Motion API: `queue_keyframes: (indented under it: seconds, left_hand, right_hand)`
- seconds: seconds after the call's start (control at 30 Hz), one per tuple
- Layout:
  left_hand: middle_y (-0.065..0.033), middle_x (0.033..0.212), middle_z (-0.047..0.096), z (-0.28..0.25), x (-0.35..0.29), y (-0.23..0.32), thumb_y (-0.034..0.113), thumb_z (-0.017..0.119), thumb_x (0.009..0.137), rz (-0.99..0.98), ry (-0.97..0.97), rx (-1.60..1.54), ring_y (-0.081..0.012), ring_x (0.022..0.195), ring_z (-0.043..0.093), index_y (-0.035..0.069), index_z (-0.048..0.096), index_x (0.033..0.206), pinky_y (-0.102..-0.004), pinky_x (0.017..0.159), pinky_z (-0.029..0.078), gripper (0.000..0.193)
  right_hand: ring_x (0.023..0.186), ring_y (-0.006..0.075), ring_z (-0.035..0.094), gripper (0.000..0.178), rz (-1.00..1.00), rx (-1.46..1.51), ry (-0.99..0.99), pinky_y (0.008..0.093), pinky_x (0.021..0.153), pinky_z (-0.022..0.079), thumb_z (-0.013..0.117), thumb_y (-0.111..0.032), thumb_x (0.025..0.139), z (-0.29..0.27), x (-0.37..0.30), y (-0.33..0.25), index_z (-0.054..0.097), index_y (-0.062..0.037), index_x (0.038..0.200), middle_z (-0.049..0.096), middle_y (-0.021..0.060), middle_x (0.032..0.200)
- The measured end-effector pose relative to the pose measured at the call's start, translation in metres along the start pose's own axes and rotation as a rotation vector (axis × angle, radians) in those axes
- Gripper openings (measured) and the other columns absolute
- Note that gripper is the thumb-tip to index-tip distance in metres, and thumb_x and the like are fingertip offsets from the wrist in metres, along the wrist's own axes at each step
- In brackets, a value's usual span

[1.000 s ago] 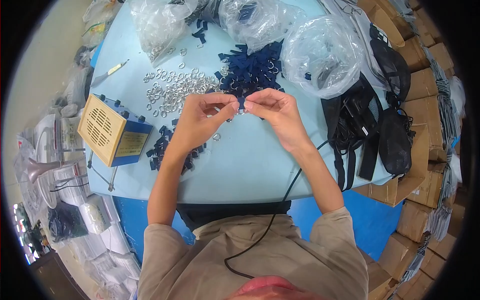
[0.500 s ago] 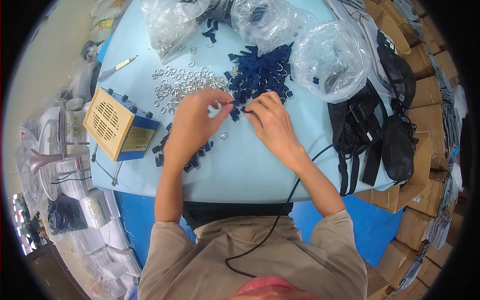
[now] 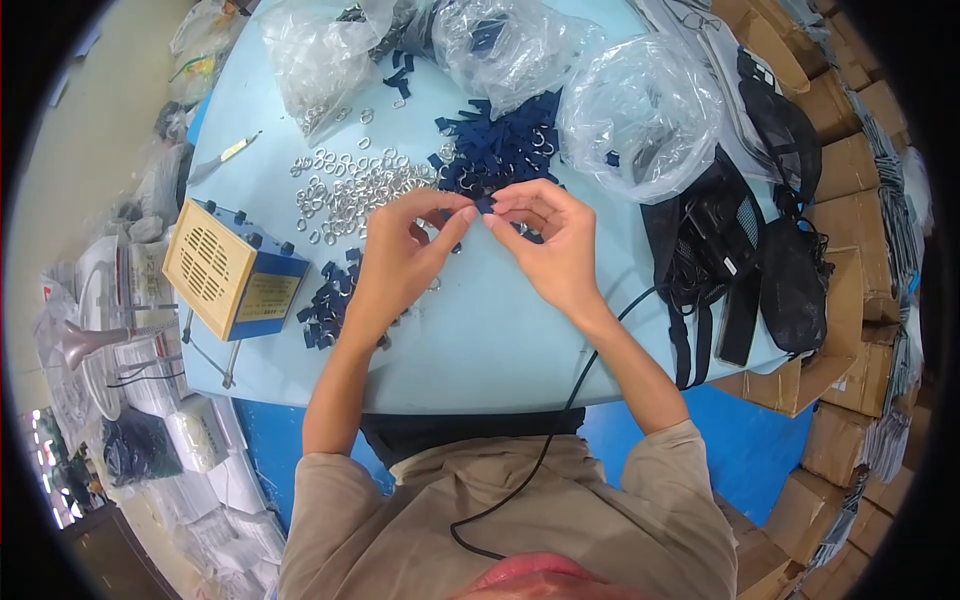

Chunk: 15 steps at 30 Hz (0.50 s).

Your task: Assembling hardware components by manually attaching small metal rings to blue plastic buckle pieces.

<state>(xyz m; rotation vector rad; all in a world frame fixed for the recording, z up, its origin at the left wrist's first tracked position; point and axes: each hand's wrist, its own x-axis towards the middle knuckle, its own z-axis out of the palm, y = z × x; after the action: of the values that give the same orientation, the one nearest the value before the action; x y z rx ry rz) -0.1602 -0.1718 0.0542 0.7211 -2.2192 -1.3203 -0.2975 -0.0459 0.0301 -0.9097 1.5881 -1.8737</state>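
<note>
My left hand point(image 3: 402, 250) and my right hand point(image 3: 552, 248) meet fingertip to fingertip over the middle of the table. Pinched between them is a small navy fabric strip point(image 3: 484, 205), mostly covered by the fingers; whether a ring is on it cannot be seen. Just beyond the right hand lies a heap of navy fabric strips point(image 3: 500, 145), some with metal rings showing. A spread of loose silver metal rings point(image 3: 362, 192) lies beyond the left hand. Beside my left forearm is a smaller pile of navy strips point(image 3: 328, 305), partly hidden by the arm.
A cream-and-blue box-shaped device point(image 3: 232, 270) with knobs stands at the left. Clear plastic bags point(image 3: 640, 120) sit along the far side, with a craft knife point(image 3: 228, 153) at far left. Right, a black mesh bag point(image 3: 705, 235) and a dark cable point(image 3: 600, 352) cross the table edge.
My hands, apart before, have come together, with a navy strip now held between both sets of fingertips. The whole view has shifted slightly.
</note>
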Motion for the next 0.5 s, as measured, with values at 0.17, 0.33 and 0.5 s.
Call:
queue_keyframes:
  seconds: [0.17,0.33,0.5]
  left_hand:
    - [-0.0044,0.088,0.074,0.007,-0.002,-0.003,0.016,0.077,0.093,-0.040,0.001,-0.234,-0.0103,0.077,0.067,0.000,0.078,0.100,-0.0252,0.061,0.049,0.017]
    - [-0.0046,0.088,0.073,0.003,-0.003,-0.003,0.016,0.076,0.094,-0.052,-0.015,-0.256,-0.0105,0.077,0.067,0.000,0.078,0.099,-0.0255,0.064,0.050,0.017]
    - [-0.0048,0.087,0.073,0.002,-0.003,-0.004,0.014,0.076,0.092,-0.031,-0.012,-0.232,-0.0109,0.077,0.067,-0.001,0.077,0.098,-0.0252,0.066,0.050,0.016]
  right_hand:
    - [0.092,0.0122,0.071,0.019,0.063,0.117,0.008,0.0281,0.086,0.060,0.081,0.003,0.086,-0.001,-0.001,0.001,0.071,0.0021,0.102,0.073,0.0070,0.098]
    - [0.093,0.0122,0.071,0.020,0.160,0.146,-0.009,0.0283,0.086,0.060,0.080,0.001,0.088,0.000,0.000,-0.006,0.074,0.0038,0.107,0.075,0.0097,0.100]
    - [0.096,0.0154,0.071,0.018,0.241,0.156,-0.056,0.0296,0.089,0.058,0.076,-0.002,0.092,-0.002,0.000,-0.007,0.074,0.0040,0.110,0.075,0.0114,0.105]
